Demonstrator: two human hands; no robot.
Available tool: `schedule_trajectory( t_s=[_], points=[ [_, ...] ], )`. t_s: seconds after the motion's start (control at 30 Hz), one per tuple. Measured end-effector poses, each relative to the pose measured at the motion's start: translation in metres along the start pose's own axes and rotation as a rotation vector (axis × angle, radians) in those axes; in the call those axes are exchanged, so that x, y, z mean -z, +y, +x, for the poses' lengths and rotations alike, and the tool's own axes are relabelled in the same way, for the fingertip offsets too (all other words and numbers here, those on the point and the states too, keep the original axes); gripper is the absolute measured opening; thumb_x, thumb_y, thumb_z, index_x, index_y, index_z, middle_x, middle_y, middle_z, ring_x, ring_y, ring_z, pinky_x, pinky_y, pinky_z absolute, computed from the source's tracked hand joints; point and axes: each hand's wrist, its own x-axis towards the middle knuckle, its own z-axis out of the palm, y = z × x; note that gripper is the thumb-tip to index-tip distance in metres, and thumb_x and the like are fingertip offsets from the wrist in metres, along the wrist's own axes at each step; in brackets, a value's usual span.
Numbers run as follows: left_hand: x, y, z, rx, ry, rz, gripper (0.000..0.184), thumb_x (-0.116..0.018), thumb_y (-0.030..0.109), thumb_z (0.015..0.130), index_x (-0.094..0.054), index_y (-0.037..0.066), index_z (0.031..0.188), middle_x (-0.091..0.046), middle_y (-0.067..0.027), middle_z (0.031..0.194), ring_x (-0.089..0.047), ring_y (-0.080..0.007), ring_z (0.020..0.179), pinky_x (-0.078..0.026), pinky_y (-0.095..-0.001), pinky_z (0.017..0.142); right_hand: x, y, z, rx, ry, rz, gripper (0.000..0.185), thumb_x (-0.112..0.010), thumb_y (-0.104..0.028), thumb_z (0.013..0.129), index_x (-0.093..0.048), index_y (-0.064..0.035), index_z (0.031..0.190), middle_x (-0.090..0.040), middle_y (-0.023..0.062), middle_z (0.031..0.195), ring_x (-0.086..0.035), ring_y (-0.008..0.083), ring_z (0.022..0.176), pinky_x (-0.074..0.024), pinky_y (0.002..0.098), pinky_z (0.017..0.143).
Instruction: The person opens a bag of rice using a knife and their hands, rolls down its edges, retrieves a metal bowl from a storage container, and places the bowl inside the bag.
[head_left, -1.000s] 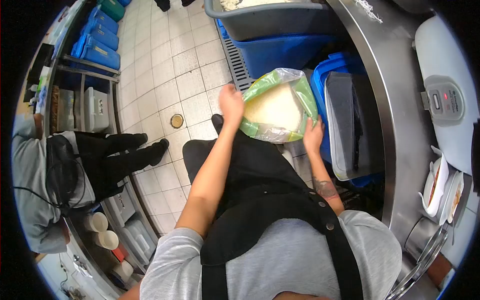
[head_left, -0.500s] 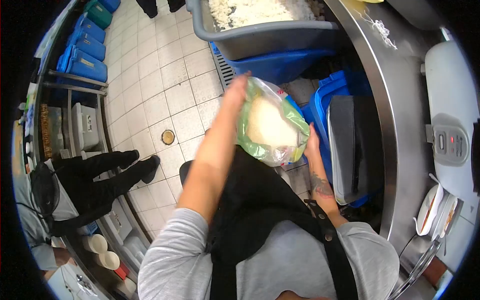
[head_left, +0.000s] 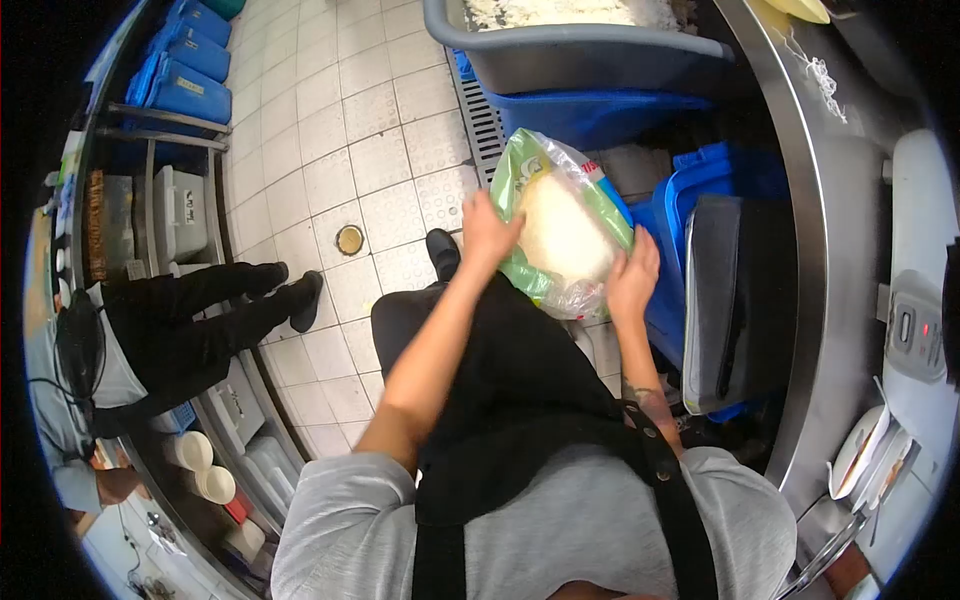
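A green and clear plastic bag (head_left: 524, 160) is open at the top, its mouth spread wide in front of my apron. Pale grains that look like rice (head_left: 568, 228) fill it. My left hand (head_left: 490, 232) is closed on the bag's left edge, thumb toward the inside. On the opposite edge, my right hand (head_left: 632, 275) grips the plastic near the bag's right corner. The underside of the bag is hidden, so I cannot tell whether anything supports it from below.
Ahead stands a grey tub (head_left: 600, 50) of white food above a blue bin (head_left: 590, 118). Another blue bin (head_left: 668, 290) and a steel counter (head_left: 800, 330) are on the right. A person (head_left: 180, 330) stands left by shelves with lidded boxes (head_left: 180, 215). The floor is tiled (head_left: 390, 215).
My left hand has come down from the bag's far left corner to its left edge. My right hand sits higher on the right edge. The whole view has shifted slightly.
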Motion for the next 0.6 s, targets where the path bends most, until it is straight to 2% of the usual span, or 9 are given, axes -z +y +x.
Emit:
schedule_trajectory(
  t_s=[0.03, 0.1, 0.17, 0.2, 0.3, 0.33, 0.43, 0.57, 0.6],
  points=[
    [0.004, 0.000, -0.028, 0.075, -0.056, 0.029, 0.057, -0.071, 0.028, 0.068, -0.049, -0.006, 0.108, -0.058, -0.0253, 0.093, -0.056, -0.0396, 0.093, -0.045, -0.0404, 0.083, 0.000, -0.012, 0.010, 0.139, 0.041, -0.062, 0.039, -0.052, -0.016, 0.085, -0.049, 0.0044, 0.118, -0.053, 0.0236, 0.115, -0.049, 0.0373, 0.108, -0.0388, 0.0421, 0.091],
    [0.012, 0.005, -0.078, 0.173, -0.046, -0.190, 0.052, -0.070, 0.026, 0.072, -0.048, -0.009, 0.104, -0.059, -0.0226, 0.090, -0.061, -0.0345, 0.083, -0.051, -0.0395, 0.072, -0.011, -0.031, 0.033, 0.091, -0.016, 0.006, 0.039, -0.056, -0.015, 0.082, -0.050, 0.0041, 0.116, -0.050, 0.0236, 0.120, -0.047, 0.0352, 0.112, -0.0379, 0.0418, 0.093],
    [0.018, 0.025, -0.106, 0.537, -0.223, -0.600, 0.045, -0.067, 0.021, 0.077, -0.047, -0.012, 0.101, -0.059, -0.0178, 0.084, -0.063, -0.0244, 0.067, -0.054, -0.0337, 0.055, -0.032, -0.033, 0.056, 0.123, -0.160, 0.065, 0.030, -0.056, -0.018, 0.082, -0.055, 0.0018, 0.105, -0.055, 0.0238, 0.111, -0.053, 0.0377, 0.103, -0.0422, 0.0438, 0.088],
    [-0.001, 0.020, -0.117, 0.513, -0.168, -0.709, 0.036, -0.062, 0.016, 0.082, -0.046, -0.013, 0.097, -0.058, -0.0138, 0.079, -0.060, -0.0169, 0.056, -0.053, -0.0279, 0.044, -0.040, -0.034, 0.063, 0.093, -0.223, 0.056, 0.028, -0.055, -0.020, 0.084, -0.056, 0.0014, 0.101, -0.057, 0.0237, 0.106, -0.055, 0.0387, 0.099, -0.0436, 0.0452, 0.085],
    [-0.037, 0.017, -0.127, 0.722, -0.061, -1.090, 0.023, -0.056, 0.011, 0.087, -0.047, -0.008, 0.094, -0.057, -0.0121, 0.081, -0.060, -0.0186, 0.069, -0.055, -0.0309, 0.059, -0.058, -0.037, 0.079, -0.007, -0.318, 0.038, 0.029, -0.050, -0.026, 0.087, -0.060, 0.0006, 0.090, -0.061, 0.0235, 0.093, -0.059, 0.0411, 0.086, -0.0466, 0.0491, 0.076],
    [-0.032, 0.024, -0.125, 0.784, -0.120, -1.174, 0.018, -0.053, 0.007, 0.087, -0.047, -0.007, 0.098, -0.056, -0.0144, 0.090, -0.059, -0.0227, 0.080, -0.053, -0.0392, 0.071, -0.060, -0.032, 0.081, -0.046, -0.295, 0.033, 0.032, -0.048, -0.028, 0.088, -0.060, 0.0009, 0.088, -0.062, 0.0234, 0.090, -0.060, 0.0418, 0.083, -0.0470, 0.0501, 0.074],
    [-0.054, 0.020, -0.116, 0.990, -0.041, -1.405, 0.016, -0.054, -0.001, 0.083, -0.049, -0.003, 0.098, -0.058, -0.0118, 0.092, -0.059, -0.0188, 0.067, -0.046, -0.0295, 0.049, -0.075, -0.001, 0.106, -0.127, -0.257, 0.073, 0.041, -0.039, -0.032, 0.091, -0.062, 0.0022, 0.090, -0.061, 0.0262, 0.092, -0.058, 0.0444, 0.086, -0.0457, 0.0501, 0.078],
    [-0.048, 0.003, -0.102, 1.114, -0.101, -1.758, 0.023, -0.035, -0.003, 0.085, -0.053, -0.001, 0.100, -0.058, -0.0139, 0.102, -0.060, -0.0285, 0.083, -0.053, -0.0351, 0.063, -0.079, 0.014, 0.140, -0.427, -0.183, 0.198, 0.048, -0.036, -0.034, 0.091, -0.064, 0.0044, 0.090, -0.060, 0.0287, 0.095, -0.056, 0.0449, 0.093, -0.0424, 0.0481, 0.084],
    [-0.040, -0.001, -0.103, 1.064, -0.211, -1.809, 0.026, -0.033, -0.001, 0.086, -0.050, -0.002, 0.106, -0.055, -0.0157, 0.108, -0.057, -0.0297, 0.092, -0.047, -0.0382, 0.073, -0.079, 0.012, 0.145, -0.539, -0.158, 0.255, 0.050, -0.035, -0.036, 0.091, -0.064, 0.0052, 0.090, -0.060, 0.0292, 0.095, -0.056, 0.0446, 0.096, -0.0412, 0.0476, 0.086]
  ],
)
